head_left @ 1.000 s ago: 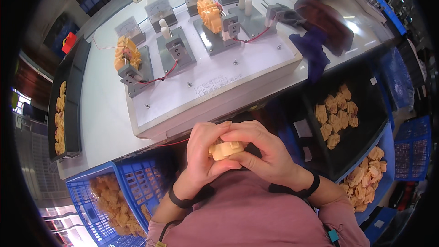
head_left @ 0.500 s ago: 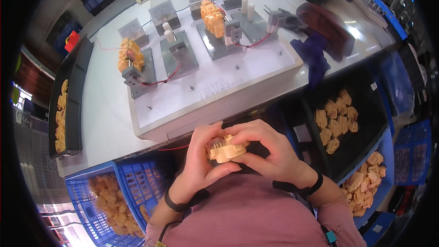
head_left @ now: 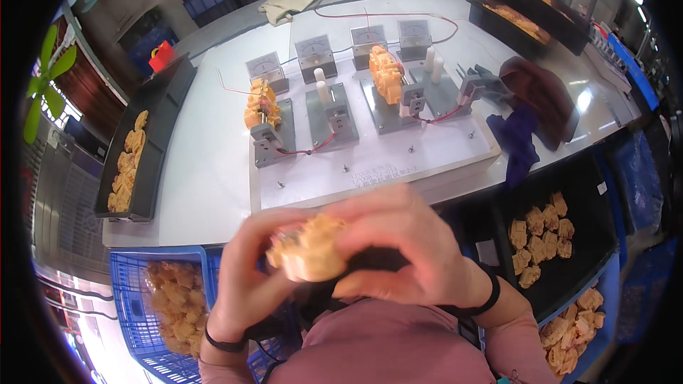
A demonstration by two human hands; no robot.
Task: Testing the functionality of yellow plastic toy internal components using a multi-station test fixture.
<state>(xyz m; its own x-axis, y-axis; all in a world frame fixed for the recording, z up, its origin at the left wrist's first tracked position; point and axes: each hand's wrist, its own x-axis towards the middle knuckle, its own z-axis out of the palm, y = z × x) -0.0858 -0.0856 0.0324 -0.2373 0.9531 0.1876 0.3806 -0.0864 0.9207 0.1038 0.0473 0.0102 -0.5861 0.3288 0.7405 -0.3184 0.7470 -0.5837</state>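
A pale yellow plastic housing (head_left: 311, 250), blurred by motion, is held in front of my chest, just off the near edge of the test board. My left hand (head_left: 245, 270) is closed round its left side, the thumb at its lower edge. Bent fingers of my right hand (head_left: 409, 249) press its right side, while that thumb sits lower and apart from it. Beyond my hands, one yellow housing (head_left: 262, 105) stands on the board's left fixture. Another housing (head_left: 385, 75) is mounted on a fixture farther right.
The white test board (head_left: 320, 181) carries metal fixtures, red wires and several meters (head_left: 314, 57). A long black tray (head_left: 160, 144) of housings lies left. Blue baskets (head_left: 135, 313) flank me; a black tray (head_left: 569, 270) with housings tops the right one. Dark cloths (head_left: 537, 103) lie at the board's right.
The view has swung, so the bench sits farther right and lower in the picture. Both hands have moved the housing leftward, and my right thumb has come off it.
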